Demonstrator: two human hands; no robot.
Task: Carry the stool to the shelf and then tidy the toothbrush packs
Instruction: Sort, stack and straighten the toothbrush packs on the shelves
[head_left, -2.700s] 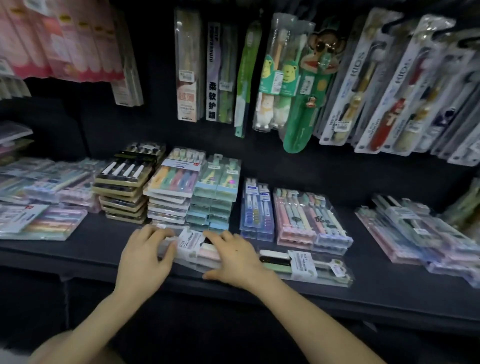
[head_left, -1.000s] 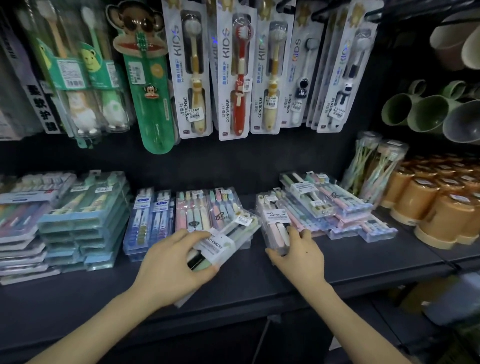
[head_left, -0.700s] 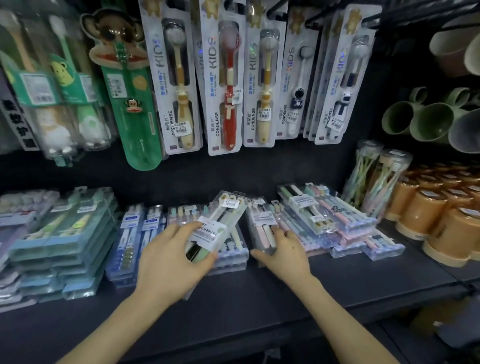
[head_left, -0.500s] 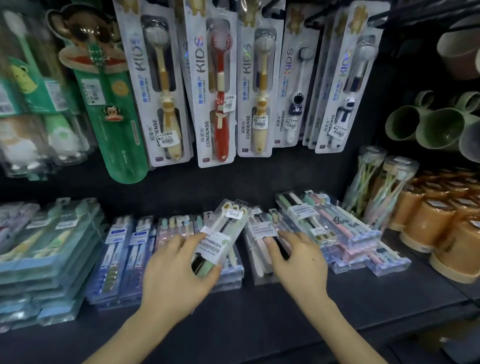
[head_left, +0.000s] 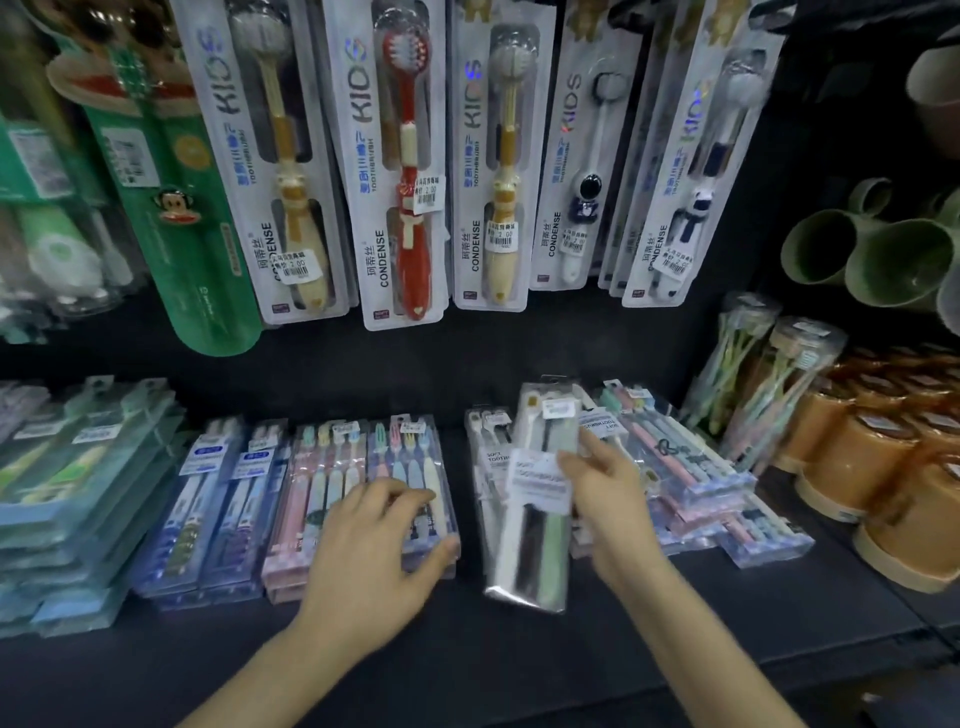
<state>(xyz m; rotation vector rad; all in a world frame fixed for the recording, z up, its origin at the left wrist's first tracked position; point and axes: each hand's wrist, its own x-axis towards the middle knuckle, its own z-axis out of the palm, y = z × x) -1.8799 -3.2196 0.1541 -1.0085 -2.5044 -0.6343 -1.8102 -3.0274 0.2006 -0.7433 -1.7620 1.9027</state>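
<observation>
While left hand (head_left: 374, 566) rests on pastel packs (head_left: 337, 467) — grip released — right hand (head_left: 610, 504) clasps toothbrush pack (head_left: 535, 519).

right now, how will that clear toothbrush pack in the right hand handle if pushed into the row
The toothbrush pack is probably light: the right hand holds it by one edge. Its glossy clear shell looks stiff but likely slippery. Flat and long, it should slide, not roll, on the shelf.

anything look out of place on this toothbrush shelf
Yes. The pile of packs right of the right hand lies fanned and skewed, unlike the squared stacks on the left. The soft toothbrush pack that hand holds is tilted, off any stack.
</observation>
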